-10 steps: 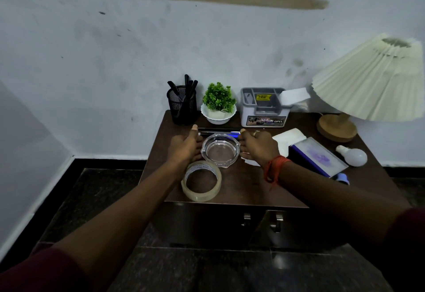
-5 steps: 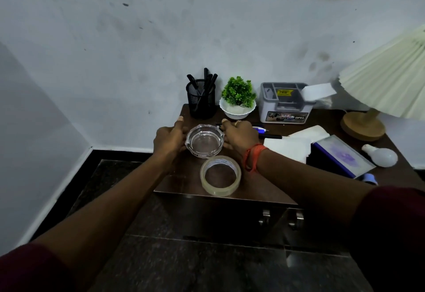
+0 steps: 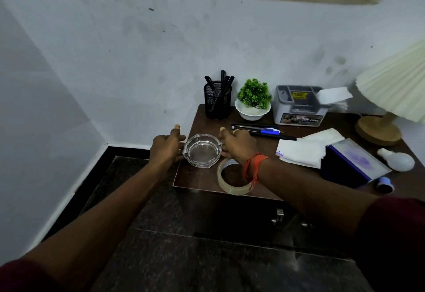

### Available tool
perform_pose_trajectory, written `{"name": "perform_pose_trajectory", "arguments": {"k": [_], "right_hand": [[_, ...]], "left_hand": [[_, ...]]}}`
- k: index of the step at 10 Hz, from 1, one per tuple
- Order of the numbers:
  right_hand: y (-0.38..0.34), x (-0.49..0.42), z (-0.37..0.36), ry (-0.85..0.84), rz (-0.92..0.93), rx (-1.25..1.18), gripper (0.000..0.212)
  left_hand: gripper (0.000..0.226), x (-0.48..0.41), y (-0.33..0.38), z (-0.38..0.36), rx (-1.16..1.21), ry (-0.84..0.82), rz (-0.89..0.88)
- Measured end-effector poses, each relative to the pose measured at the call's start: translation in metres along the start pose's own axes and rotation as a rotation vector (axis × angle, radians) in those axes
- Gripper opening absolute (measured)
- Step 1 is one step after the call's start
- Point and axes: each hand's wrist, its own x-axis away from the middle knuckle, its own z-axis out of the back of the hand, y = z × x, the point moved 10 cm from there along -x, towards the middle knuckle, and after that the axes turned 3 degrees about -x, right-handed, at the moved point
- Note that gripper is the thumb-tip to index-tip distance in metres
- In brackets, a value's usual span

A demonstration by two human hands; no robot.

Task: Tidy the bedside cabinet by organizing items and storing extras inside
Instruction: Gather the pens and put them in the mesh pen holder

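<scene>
Head view | left hand (image 3: pixel 166 148), right hand (image 3: pixel 238 145) clasp glass ashtray (image 3: pixel 202 153) between them

Dark maroon sleeves (image 3: pixel 395 234) cover the person's upper arms, leaving both forearms bare. An orange-red thread band (image 3: pixel 254 167) circles the right wrist, and a ring (image 3: pixel 234 132) sits on a finger of the right hand (image 3: pixel 239 145).
</scene>
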Motion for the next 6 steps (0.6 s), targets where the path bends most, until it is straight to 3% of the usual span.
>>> {"name": "perform_pose_trajectory", "arguments": {"k": [2,3,4,6], "right_hand": [[0.006,-0.009,0.002,-0.004,0.012,0.006,0.085],[-0.006,0.002,0.013,0.028,0.003,-0.036,0.071],[-0.007,0.012,0.029,0.086,-0.08,-0.109,0.044],[0.017,0.006,0.059,0.121,-0.182,-0.247,0.038]], "left_hand": [[0.04,-0.002,-0.005,0.004,0.002,0.024,-0.004],[0.038,-0.002,0.0,0.01,-0.025,0.083,-0.036],[0.039,0.002,0.02,0.009,-0.079,0.129,-0.122],[0.048,0.005,0.051,-0.031,-0.11,0.086,-0.206]]}}
